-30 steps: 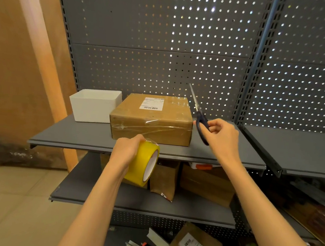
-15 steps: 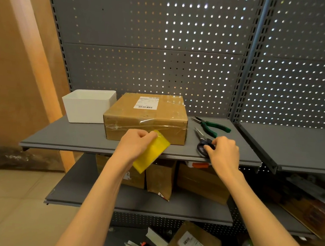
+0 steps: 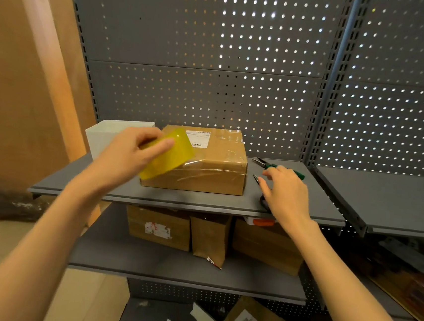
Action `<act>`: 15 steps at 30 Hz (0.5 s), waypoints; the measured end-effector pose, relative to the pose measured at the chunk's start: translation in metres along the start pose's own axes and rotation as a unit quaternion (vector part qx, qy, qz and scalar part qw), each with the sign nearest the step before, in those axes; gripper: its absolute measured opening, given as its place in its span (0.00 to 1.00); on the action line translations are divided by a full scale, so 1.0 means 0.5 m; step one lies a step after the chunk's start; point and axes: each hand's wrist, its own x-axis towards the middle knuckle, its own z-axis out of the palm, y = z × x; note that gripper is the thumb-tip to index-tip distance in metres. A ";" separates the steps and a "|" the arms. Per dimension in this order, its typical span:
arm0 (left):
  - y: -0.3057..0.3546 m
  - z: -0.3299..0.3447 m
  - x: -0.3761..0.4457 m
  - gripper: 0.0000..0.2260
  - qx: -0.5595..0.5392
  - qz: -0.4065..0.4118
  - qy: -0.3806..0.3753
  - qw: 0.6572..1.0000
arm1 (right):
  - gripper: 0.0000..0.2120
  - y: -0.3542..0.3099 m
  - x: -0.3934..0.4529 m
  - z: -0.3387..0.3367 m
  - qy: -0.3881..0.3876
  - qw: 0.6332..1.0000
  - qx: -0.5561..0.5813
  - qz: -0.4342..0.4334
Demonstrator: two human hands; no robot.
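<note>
Gripping a yellow tape roll (image 3: 170,156) in the left hand (image 3: 128,155), fingers and thumb clamped round its edge. Holding it up off the shelf (image 3: 202,200), tilted a bit, right in front of the top left corner of the cardboard box (image 3: 215,168). Might be brushing the box, honestly can't tell.

Over on the other side, hovering the right hand (image 3: 289,193) low over the scissors (image 3: 256,179), fingers apart and relaxed, gripping nothing. Only seeing a blade tip poking out past the fingertips and a bit of dark handle under the palm, flat on the shelf just right of the box. Can't say whether actually touching them.

Just behind that, green-handled pliers (image 3: 265,163) lying on the same shelf. Also a white box (image 3: 99,139) left of the cardboard one, partly hidden behind the tape hand. Down on the lower shelf (image 3: 169,267), more brown parcels (image 3: 157,227). Grey pegboard (image 3: 212,95) at the back.
</note>
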 end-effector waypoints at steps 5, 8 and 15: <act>-0.070 -0.076 0.005 0.06 0.130 0.017 0.066 0.989 | 0.05 -0.068 0.022 -0.010 0.096 0.985 0.085 -0.114; -0.128 -0.088 -0.007 0.08 0.171 0.013 0.075 0.982 | 0.03 -0.109 0.033 -0.004 0.086 0.978 0.088 -0.167; -0.256 -0.074 -0.047 0.10 0.208 -0.053 0.052 0.975 | 0.04 -0.172 0.043 0.027 0.052 0.970 0.106 -0.212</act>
